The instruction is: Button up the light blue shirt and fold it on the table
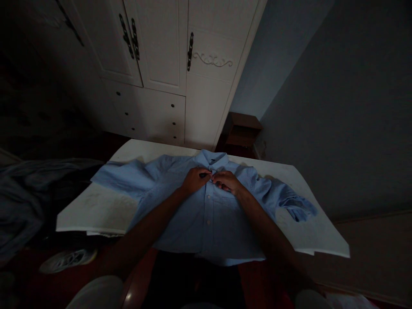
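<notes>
A light blue button-up shirt lies spread front up, its collar at the far side and its sleeves out to both sides. Just below the collar, my left hand is closed in a pinch on the front edge of the shirt. Among its fingers shows a small dark patch that I cannot make out. My right hand pinches the same stretch of the button strip, its fingertips nearly meeting the left ones. Buttons run down the strip below both hands.
Under the shirt is a white tabletop. Beyond it stand a white wardrobe with dark handles and a small brown cabinet. Dark clothing is heaped at the left. A shoe is on the red floor.
</notes>
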Tool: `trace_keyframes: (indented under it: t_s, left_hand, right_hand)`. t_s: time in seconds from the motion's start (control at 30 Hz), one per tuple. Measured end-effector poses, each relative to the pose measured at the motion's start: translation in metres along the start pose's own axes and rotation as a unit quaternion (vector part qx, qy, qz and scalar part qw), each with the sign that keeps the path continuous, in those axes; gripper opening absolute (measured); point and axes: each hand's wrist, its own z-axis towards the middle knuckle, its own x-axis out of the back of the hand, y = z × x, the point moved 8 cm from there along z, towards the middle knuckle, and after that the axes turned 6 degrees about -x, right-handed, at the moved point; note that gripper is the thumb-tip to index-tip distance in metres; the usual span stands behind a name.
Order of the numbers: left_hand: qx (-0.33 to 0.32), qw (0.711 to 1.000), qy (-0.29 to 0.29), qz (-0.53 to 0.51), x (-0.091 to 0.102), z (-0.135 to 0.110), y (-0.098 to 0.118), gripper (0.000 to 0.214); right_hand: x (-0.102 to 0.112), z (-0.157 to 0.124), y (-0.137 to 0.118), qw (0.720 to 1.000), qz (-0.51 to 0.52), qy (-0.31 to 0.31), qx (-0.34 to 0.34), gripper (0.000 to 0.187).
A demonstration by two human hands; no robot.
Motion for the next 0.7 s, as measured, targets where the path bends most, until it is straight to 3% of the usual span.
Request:
trace_keyframes:
  t_s: [0.7]
  left_hand:
    - [0.011, 0.997, -0.013, 0.070, 0.0067, 0.0042, -0.0060, 0.011]
  right_hand:
    - [-0.0012, -0.0017, -0.0011, 0.999, -0.038, 0.007, 0.030, 0.014]
